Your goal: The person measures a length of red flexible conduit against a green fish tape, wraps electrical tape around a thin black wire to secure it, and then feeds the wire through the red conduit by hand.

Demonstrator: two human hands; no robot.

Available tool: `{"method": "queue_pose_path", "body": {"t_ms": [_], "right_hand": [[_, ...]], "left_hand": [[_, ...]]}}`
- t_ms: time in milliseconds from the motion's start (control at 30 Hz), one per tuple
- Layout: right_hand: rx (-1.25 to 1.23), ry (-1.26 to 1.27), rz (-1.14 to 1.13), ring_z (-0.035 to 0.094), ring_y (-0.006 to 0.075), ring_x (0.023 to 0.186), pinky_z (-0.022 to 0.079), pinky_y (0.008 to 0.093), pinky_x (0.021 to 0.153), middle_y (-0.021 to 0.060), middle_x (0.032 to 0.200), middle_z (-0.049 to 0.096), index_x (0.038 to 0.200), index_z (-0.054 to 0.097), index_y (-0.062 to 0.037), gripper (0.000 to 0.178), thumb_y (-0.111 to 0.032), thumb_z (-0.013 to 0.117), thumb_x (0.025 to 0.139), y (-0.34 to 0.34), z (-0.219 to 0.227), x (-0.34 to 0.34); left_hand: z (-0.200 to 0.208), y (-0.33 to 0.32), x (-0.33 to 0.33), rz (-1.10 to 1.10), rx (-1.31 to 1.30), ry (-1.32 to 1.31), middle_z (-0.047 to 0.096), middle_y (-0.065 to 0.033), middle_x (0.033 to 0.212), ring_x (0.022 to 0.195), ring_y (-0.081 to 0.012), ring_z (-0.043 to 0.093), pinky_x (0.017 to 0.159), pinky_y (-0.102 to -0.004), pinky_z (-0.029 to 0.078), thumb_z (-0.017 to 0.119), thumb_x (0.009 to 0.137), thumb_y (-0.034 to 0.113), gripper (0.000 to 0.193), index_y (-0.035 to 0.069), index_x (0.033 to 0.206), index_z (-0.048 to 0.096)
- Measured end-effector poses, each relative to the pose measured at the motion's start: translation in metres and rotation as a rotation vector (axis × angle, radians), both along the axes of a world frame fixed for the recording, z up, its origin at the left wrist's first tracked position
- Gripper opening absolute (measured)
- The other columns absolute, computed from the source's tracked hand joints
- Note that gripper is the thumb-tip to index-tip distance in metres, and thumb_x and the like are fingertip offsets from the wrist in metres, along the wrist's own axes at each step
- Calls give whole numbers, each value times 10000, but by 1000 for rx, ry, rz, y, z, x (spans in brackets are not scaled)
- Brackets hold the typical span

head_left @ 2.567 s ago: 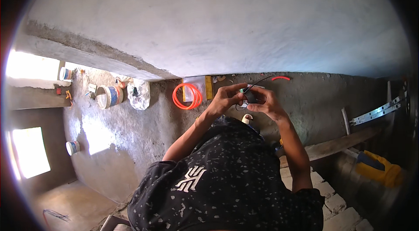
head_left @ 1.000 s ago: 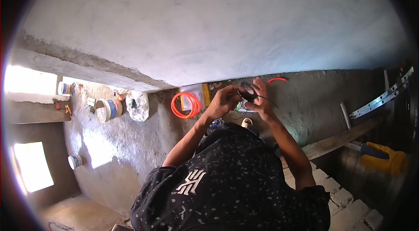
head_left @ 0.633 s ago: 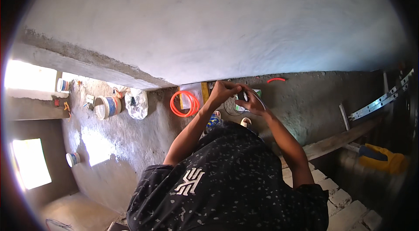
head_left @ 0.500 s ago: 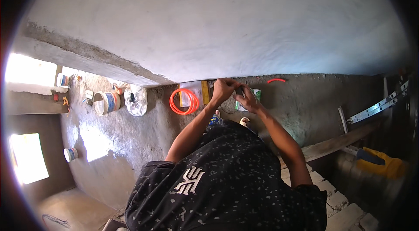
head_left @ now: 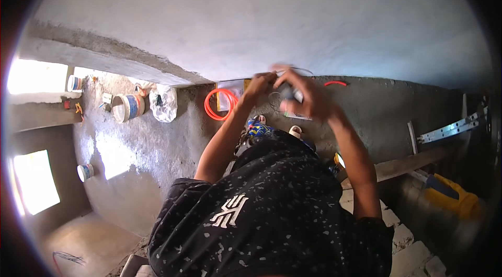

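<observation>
My left hand (head_left: pixel 258 86) is closed, its fingertips pinched on a thin dark wire (head_left: pixel 305 70) that curves up past my right hand and loops below both hands. My right hand (head_left: pixel 309 98) is just to its right, smeared by motion. Its index finger and thumb look apart, with a greyish-white blurred shape (head_left: pixel 296 94) between them that I cannot make out. A coil of orange tubing (head_left: pixel 210 103) lies on the floor left of my hands, partly over a yellow-edged flat package (head_left: pixel 239 85).
A plastered wall (head_left: pixel 261 20) rises ahead. A short red tube piece (head_left: pixel 335 83) lies at its foot. Leftward are a bucket (head_left: pixel 121 108) and a clear plastic bag (head_left: pixel 164 104). Rightward are a wooden plank (head_left: pixel 397 166), a metal ladder (head_left: pixel 449 129) and a yellow container (head_left: pixel 454 196).
My right hand has swung slightly right, its fingers spreading from the left hand. The left hand has risen a little in the picture. The view has shifted slightly, showing more of my feet.
</observation>
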State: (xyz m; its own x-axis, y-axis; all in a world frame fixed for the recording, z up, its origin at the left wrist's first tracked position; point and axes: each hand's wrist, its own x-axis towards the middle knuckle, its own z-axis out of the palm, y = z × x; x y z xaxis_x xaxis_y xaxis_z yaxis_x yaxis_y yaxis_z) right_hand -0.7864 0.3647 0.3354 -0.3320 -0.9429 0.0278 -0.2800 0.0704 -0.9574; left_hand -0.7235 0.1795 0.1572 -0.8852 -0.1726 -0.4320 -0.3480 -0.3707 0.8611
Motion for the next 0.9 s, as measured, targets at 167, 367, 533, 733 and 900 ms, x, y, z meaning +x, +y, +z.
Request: {"method": "queue_pose_path", "body": {"t_ms": [167, 367, 533, 733, 900], "right_hand": [[208, 439, -91, 598, 294, 822, 485, 385, 695, 135, 1207, 522, 998, 517, 0, 442, -237, 687, 666, 27, -62, -27], [175, 520, -176, 608, 312, 801, 491, 382, 683, 117, 962, 566, 937, 534, -1, 387, -162, 688, 620, 32, -32, -24], [188, 549, -90, 615, 315, 814, 502, 377, 695, 136, 1042, 580, 949, 548, -7, 377, -144, 692, 629, 25, -32, -30], [-203, 693, -291, 609, 321, 902, 494, 401, 775, 210, 1155, 550, 1029, 553, -23, 416, -152, 723, 672, 0, -47, 0], [110, -147, 125, 526, 185, 877, 446, 330, 779, 87, 977, 501, 1207, 452, -47, 579, -188, 694, 700, -24, -46, 68]], "left_hand": [[45, 28, 15, -155, 989, 68, 384, 3, 692, 624, -115, 344, 555, -233, 291, 371, 972, 421, 456, 96, 657, 428], [64, 27, 41, -279, 807, 81, 420, -36, 660, 605, -146, 364, 575, -244, 302, 206, 925, 658, 699, 71, 643, 461], [82, 23, 54, -155, 47, 173, 487, 11, 718, 671, -102, 435, 627, -247, 348, 363, 977, 532, 573, 10, 943, 596], [89, -12, 68, 59, -525, 151, 632, -55, 795, 761, -132, 563, 729, -284, 452, 579, 921, 381, 421, -26, 1009, 634], [72, -52, 102, 199, -525, 109, 513, 37, 704, 634, -68, 429, 561, -239, 368, 493, 984, 301, 349, 3, 1037, 666]]}}
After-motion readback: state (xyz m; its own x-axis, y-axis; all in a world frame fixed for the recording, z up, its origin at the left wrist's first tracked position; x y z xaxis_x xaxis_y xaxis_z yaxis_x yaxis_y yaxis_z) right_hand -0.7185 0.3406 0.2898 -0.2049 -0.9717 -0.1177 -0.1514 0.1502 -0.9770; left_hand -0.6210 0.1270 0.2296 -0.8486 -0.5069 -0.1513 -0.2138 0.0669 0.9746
